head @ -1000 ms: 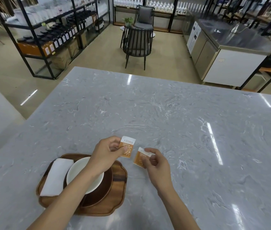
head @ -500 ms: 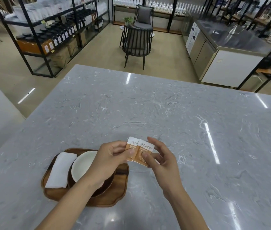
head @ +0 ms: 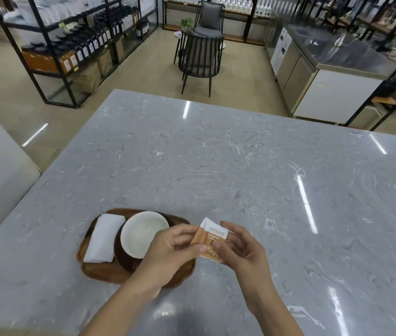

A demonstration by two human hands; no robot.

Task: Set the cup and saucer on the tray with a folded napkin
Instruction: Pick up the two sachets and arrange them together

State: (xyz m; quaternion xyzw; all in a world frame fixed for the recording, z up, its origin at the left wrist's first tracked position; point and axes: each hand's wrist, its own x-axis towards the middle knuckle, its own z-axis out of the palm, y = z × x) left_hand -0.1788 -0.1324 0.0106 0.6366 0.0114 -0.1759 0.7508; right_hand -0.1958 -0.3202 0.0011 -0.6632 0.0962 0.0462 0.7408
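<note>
**Both hands pinch sugar sachets beside the set tray**

A dark wooden tray with a scalloped rim [head: 100,275] lies on the grey marble-patterned counter [head: 240,166], at its near left. On the tray's left side rests a folded white cloth napkin [head: 103,238], its long axis running from near to far and leaning slightly to the right at the far end. Just right of it, touching or nearly so, a white shallow round cup [head: 141,232] sits upright, mouth up, on a dark brown saucer [head: 121,257]; the saucer's right part is hidden by the left hand.

The left hand [head: 168,253] reaches in from the near edge over the tray's right side, its forearm slanting up and to the right. Its grip is closed on the small orange-and-white paper sachets [head: 210,241], thumb on top at the left edge. The right hand [head: 240,251] comes in from the near right, palm turned leftward, thumb pressed on the sachets' near face and fingers curled behind, so its grip too is closed on them. The sachets are held above the counter just right of the tray, overlapped, white printed band at the far upper end, long axis tilted from near right to far left.
</note>
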